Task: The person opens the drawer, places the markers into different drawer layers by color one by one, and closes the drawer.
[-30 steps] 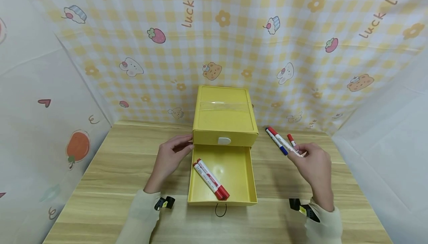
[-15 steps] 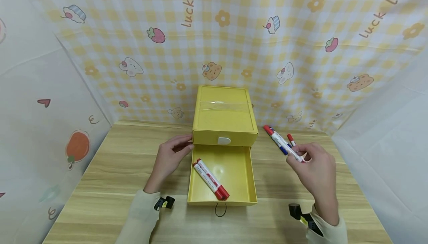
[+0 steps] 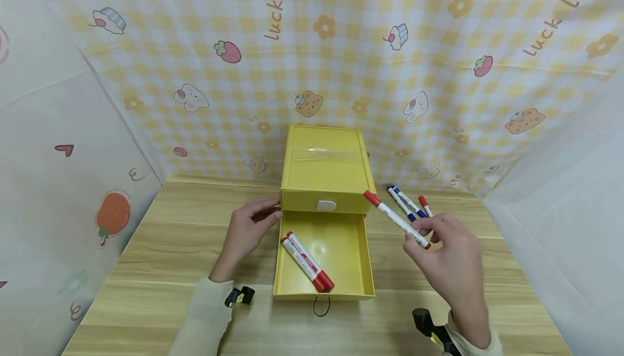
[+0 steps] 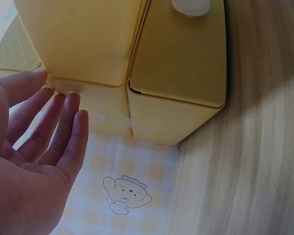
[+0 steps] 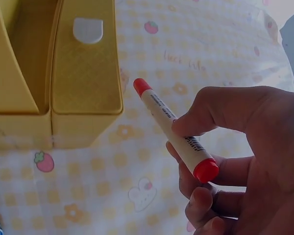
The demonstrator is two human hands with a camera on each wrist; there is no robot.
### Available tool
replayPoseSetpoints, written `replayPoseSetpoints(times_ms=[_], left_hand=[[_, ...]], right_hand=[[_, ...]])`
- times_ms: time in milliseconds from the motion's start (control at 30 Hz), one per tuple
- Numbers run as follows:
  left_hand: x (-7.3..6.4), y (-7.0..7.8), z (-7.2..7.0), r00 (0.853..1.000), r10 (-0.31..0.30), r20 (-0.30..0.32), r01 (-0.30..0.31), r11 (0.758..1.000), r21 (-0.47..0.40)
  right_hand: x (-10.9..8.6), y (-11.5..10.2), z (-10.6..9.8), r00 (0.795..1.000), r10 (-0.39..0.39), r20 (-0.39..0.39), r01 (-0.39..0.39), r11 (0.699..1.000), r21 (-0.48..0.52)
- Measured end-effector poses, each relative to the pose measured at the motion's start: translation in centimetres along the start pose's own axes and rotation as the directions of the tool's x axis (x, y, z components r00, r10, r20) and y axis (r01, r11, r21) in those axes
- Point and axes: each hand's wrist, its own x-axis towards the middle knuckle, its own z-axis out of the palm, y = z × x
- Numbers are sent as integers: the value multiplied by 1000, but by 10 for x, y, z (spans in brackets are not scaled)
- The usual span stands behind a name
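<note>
A white marker with a red cap point(image 3: 394, 217) is pinched between the thumb and fingers of my right hand point(image 3: 453, 256), raised to the right of the yellow drawer box point(image 3: 326, 174). The right wrist view shows the marker point(image 5: 166, 120) tilted, its red end toward the palm. At the box's left side is my left hand point(image 3: 249, 231). Its fingers are loosely bent, fingertips right at the box edge in the left wrist view. The lower drawer point(image 3: 346, 253) is pulled out, and two red-capped markers point(image 3: 308, 261) lie side by side in it.
Two blue-capped markers point(image 3: 407, 203) and another red-capped marker point(image 3: 425, 204) lie on the wooden table point(image 3: 205, 204) right of the box. The upper drawer point(image 3: 302, 201) is closed. A patterned cloth point(image 3: 244, 101) hangs behind, and a black loop point(image 3: 322, 307) is at the drawer front.
My right hand has lifted the red-capped marker off the group and brought it left toward the box, uncovering the blue-capped markers. The left hand has stayed in place.
</note>
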Motion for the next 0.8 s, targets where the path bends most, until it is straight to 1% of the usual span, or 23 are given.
replayPoseSetpoints(times_ms=[133,300,533,633,800], left_hand=[[0,-1,0,1000,-4,0,4,1000,-5],[0,0,1,1000,2,-6,-2,1000,-14],[0,1,0,1000,0,-9,0,1000,-12],[0,1,0,1000,-2,-5,2,1000,-10],[0,0,-1,1000,-4,3,4,1000,-13]], right_hand=[[-2,-8,3,999,-29,26,28,999,36],[-4,-17,10,996,-48,76,43,996,76],[-7,-28,26,982,-99,160,82,991,108],[-9,-31,33,974,-99,201,77,990,115],[-13,-33,45,957,-69,282,37,992,118]])
